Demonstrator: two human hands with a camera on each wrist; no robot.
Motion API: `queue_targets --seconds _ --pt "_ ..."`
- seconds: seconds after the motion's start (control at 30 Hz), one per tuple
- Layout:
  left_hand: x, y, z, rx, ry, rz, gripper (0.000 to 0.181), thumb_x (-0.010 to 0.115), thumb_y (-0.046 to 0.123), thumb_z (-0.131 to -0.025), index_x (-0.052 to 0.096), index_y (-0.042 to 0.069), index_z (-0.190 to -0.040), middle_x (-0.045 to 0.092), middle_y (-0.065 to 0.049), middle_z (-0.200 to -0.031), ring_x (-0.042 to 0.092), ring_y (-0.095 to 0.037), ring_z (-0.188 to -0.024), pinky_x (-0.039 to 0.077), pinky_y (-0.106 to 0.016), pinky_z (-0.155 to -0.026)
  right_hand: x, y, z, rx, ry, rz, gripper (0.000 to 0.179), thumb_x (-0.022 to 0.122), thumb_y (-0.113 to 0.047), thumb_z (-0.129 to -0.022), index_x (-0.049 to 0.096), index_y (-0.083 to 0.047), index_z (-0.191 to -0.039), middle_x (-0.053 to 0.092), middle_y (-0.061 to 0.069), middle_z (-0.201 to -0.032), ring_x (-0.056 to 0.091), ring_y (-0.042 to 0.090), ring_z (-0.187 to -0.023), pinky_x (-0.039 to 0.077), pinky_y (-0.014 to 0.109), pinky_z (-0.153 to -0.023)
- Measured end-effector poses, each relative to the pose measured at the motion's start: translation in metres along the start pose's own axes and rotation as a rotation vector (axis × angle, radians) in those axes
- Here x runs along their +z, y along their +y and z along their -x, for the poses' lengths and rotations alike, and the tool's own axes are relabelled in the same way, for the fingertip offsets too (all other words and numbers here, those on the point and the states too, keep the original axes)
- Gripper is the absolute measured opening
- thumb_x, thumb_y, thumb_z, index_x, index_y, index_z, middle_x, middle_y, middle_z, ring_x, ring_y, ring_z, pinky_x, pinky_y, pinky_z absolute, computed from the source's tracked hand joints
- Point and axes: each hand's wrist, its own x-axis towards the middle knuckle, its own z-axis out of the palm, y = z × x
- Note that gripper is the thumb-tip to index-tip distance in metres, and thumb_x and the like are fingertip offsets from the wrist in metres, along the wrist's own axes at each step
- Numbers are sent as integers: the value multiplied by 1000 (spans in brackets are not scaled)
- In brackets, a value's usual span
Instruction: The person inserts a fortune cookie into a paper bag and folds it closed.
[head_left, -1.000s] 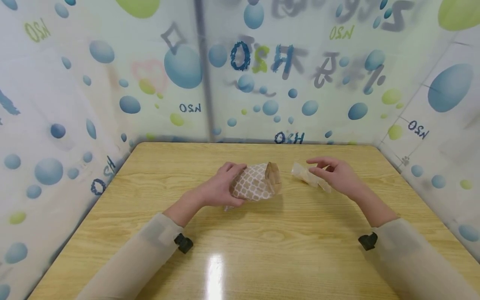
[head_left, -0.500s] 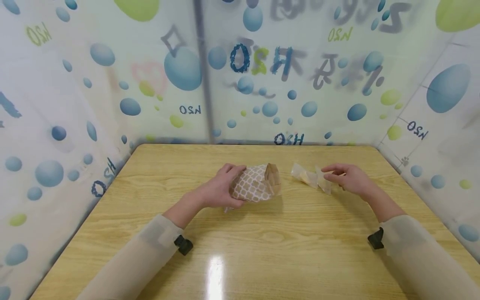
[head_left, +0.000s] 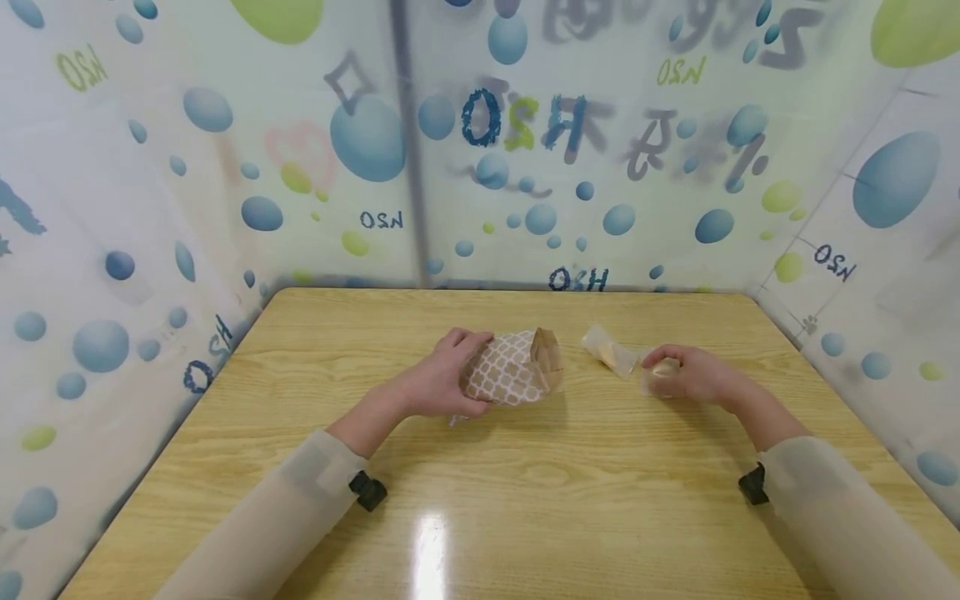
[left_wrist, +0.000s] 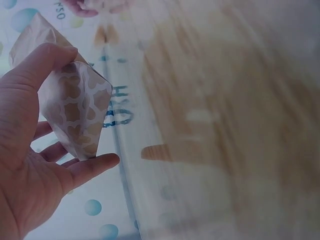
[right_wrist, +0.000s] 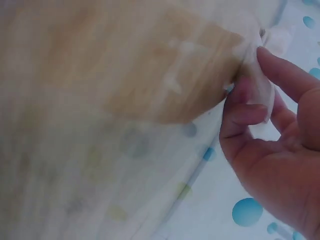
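Note:
On the left, my left hand (head_left: 442, 379) grips a brown paper bag (head_left: 504, 368) with a white lattice print. The bag lies on its side, its crumpled open mouth facing right. In the left wrist view the thumb and fingers wrap round the patterned bag (left_wrist: 75, 107). My right hand (head_left: 697, 375) pinches a small translucent packet (head_left: 660, 379) between thumb and fingers. The right wrist view shows this whitish packet (right_wrist: 260, 85) between the fingertips. Just left of it lies another translucent packet (head_left: 609, 350), holding something pale yellowish. The contents of the bag are hidden.
The wooden table (head_left: 480, 483) has a light glare near its front. Printed curtains or panels (head_left: 615, 167) with blue and green dots enclose it at the back and both sides. A small black device (head_left: 367, 490) is worn at each wrist.
My right hand has shifted right and slightly down from above the packets, and now pinches the right packet. That packet has changed its angle. The left hand and bag stay in place.

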Motion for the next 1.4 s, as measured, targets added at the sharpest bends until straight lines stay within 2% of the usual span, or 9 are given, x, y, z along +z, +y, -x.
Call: queue_targets --seconds 0.13,0.23,0.37,0.6,0.77,0.93,1.07,1.3,1.4 --pt "0 0 0 -2 -2 -2 107 91 31 -86 30 12 -171 37 -21 -161 45 -35 -143 48 -57 -119 1 2 2 -25 10 -18 57 78 -34 -102 63 -8 -150 51 34 -156 54 41 -120 52 46 -96" --pt "1 0 0 -5 -7 -1 107 92 31 -86 29 12 -171 37 -21 -162 45 -35 -144 48 -56 -120 1 3 4 -55 26 -49 65 79 -31 -101 58 -4 -156 57 29 -145 53 35 -112 50 38 -87" --pt "1 1 0 -3 -12 -7 107 91 31 -86 29 11 -171 37 -21 -162 45 -35 -144 47 -56 -120 1 -1 8 -92 69 -82 70 79 -29 -101 52 -2 -160 61 20 -130 54 29 -104 48 35 -80" --pt "0 2 -2 -2 -11 -11 107 91 30 -86 29 11 -171 37 -21 -161 45 -35 -144 47 -55 -121 -2 -22 16 -173 107 -117 60 66 -28 -110 50 -4 -162 64 17 -128 55 22 -96 50 32 -74" --pt "-1 2 -2 2 -8 -17 107 91 31 -86 29 11 -171 37 -21 -161 44 -35 -144 47 -56 -120 0 -42 19 -222 108 -173 57 66 -24 -111 50 -11 -163 59 13 -112 53 19 -89 49 31 -71" --pt "-1 1 -2 0 -12 -6 107 91 30 -86 29 11 -172 36 -21 -162 44 -35 -144 47 -56 -120 6 -58 21 -264 105 -274 60 75 -25 -106 52 -14 -161 55 12 -113 55 19 -87 51 30 -70" --pt "-1 1 -1 -2 -10 -3 107 91 30 -86 29 12 -171 36 -21 -162 44 -35 -144 46 -56 -121 11 -73 26 -286 122 -310 58 76 -27 -105 56 -16 -159 60 13 -115 59 18 -86 52 30 -70" --pt "-2 2 0 -1 -10 -5 107 91 30 -86 29 12 -172 37 -21 -161 44 -35 -144 47 -56 -120 20 -96 25 -352 115 -361 48 80 -17 -102 61 -4 -144 66 12 -109 64 17 -91 57 28 -74" --pt "-2 2 1 -1 -12 -6 107 90 30 -86 29 11 -171 37 -22 -161 44 -36 -144 47 -56 -120 24 -101 23 -364 98 -356 43 80 -17 -101 64 -6 -140 68 13 -106 64 18 -89 55 28 -71"
